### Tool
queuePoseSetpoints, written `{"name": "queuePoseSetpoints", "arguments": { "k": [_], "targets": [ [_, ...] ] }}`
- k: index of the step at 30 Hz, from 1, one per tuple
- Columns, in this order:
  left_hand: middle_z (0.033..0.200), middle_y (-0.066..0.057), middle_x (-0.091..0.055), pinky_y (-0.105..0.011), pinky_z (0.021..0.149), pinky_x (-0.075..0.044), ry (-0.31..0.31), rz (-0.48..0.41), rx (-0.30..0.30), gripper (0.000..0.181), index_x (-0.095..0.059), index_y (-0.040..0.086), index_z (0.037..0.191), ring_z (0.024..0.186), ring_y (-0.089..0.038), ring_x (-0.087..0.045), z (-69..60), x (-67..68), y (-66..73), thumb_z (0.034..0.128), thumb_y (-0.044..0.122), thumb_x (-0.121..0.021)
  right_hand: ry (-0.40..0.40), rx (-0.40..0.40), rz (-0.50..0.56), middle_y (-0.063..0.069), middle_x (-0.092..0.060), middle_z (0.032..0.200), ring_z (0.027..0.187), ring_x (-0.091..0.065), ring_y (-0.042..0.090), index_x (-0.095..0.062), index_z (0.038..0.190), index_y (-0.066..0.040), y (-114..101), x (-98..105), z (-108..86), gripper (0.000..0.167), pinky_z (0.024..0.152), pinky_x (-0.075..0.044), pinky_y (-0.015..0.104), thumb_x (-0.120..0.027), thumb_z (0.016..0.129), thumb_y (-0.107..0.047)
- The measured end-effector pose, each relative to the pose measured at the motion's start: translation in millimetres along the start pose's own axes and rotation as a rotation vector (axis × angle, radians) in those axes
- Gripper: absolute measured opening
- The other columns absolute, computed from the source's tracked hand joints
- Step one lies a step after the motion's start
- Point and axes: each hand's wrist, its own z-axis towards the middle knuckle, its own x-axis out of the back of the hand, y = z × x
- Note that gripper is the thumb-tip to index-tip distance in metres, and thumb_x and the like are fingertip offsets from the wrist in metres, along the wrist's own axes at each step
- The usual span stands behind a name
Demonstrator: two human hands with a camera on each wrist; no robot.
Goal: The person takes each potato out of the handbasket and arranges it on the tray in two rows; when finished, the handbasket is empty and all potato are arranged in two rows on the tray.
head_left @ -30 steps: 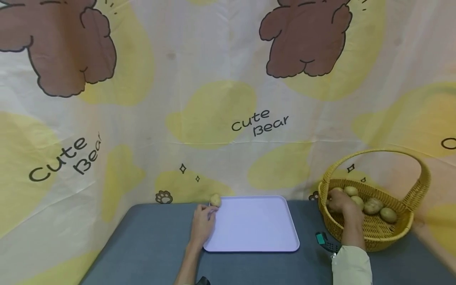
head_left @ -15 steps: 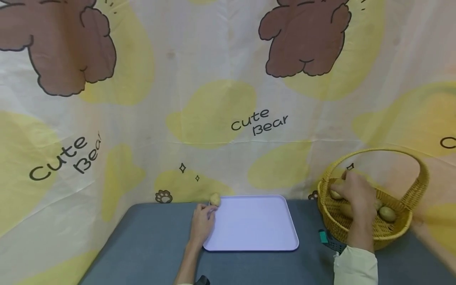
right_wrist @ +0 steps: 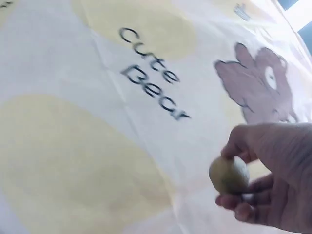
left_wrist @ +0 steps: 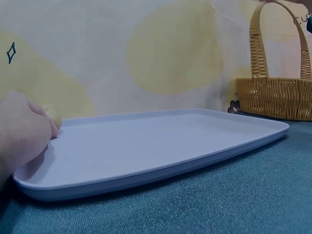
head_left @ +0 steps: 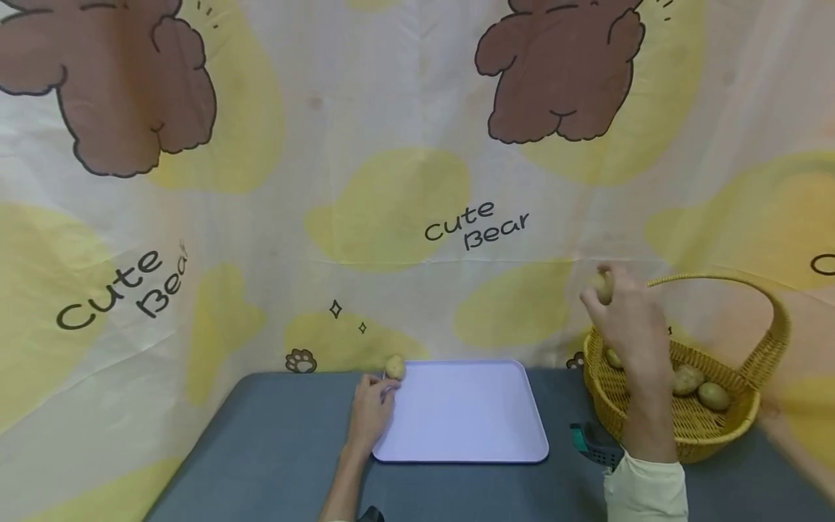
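Raised above the basket's left side, my right hand (head_left: 631, 319) pinches a small potato (right_wrist: 228, 174) between thumb and fingers, as the right wrist view shows closely. In the wicker basket (head_left: 694, 431) lie several more potatoes (head_left: 714, 396), some hidden by the hand and forearm. My left hand (head_left: 372, 409) grips the left rim of a pale lilac tray (head_left: 463, 413), fingers curled at its edge. Just beyond those fingers, at the tray's far left corner, sits another potato (head_left: 394, 367), partly covered by the hand in the left wrist view.
Tray and basket stand on a dark blue-grey table (head_left: 287, 435), the basket to the right with a tall arched handle (head_left: 776, 319). Behind them hangs a printed cloth (head_left: 385, 210) with bears and yellow patches.
My right hand has reached into the basket, taken hold of a potato and lifted it up above the basket's rim. The left hand and tray have stayed in place.
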Motion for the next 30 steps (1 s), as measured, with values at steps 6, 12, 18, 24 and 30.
{"name": "queuePoseSetpoints", "arguments": {
  "k": [6,12,18,24,30],
  "targets": [
    [0.108,-0.014,-0.063,-0.048,0.084,-0.051,0.016,0.003,-0.007,0.016,-0.082,0.011,0.102,0.099,-0.029,-0.060,-1.2,-1.6,-2.7,0.0933,0.004,-0.070,-0.095,0.181,0.205,0.024,-0.065,0.108,0.077,-0.061,0.027,-0.062,0.136,-0.003,-23,-50,8.7,0.037,0.063,-0.048,0.026,-0.060,0.100,-0.012],
    [0.109,-0.015,-0.063,-0.050,0.084,-0.051,0.009,0.008,-0.008,0.017,-0.082,0.011,0.102,0.099,-0.029,-0.060,-1.4,-2.2,-2.0,0.0934,0.004,-0.070,-0.162,0.269,0.360,0.020,-0.068,0.110,0.079,-0.061,0.023,-0.066,0.131,-0.004,-46,-94,9.7,0.040,0.066,-0.051,0.025,-0.071,0.091,-0.006],
    [0.108,-0.013,-0.063,-0.048,0.082,-0.051,0.021,0.012,0.005,0.016,-0.083,0.012,0.102,0.098,-0.028,-0.060,0.6,-1.2,-0.3,0.0935,0.005,-0.070,-0.319,0.340,0.436,0.019,-0.070,0.100,0.073,-0.060,0.018,-0.059,0.134,0.002,-70,-145,0.9,0.053,0.062,-0.048,0.022,-0.075,0.084,0.000],
    [0.107,-0.013,-0.063,-0.048,0.082,-0.050,0.033,0.010,-0.003,0.016,-0.082,0.012,0.101,0.097,-0.028,-0.059,1.5,-0.1,1.0,0.0922,0.005,-0.071,-0.521,0.360,0.384,0.011,-0.067,0.091,0.071,-0.055,0.011,-0.056,0.127,0.004,-83,-199,-17.0,0.045,0.062,-0.046,0.020,-0.075,0.086,-0.003],
    [0.104,-0.012,-0.062,-0.044,0.080,-0.048,0.028,0.005,-0.007,0.015,-0.082,0.011,0.099,0.093,-0.026,-0.058,0.4,-1.6,1.2,0.0920,0.004,-0.071,-0.522,0.438,0.292,0.010,-0.066,0.098,0.083,-0.055,0.016,-0.061,0.119,0.004,-78,-235,-35.6,0.038,0.073,-0.048,0.027,-0.075,0.084,0.002]
  ]
}}
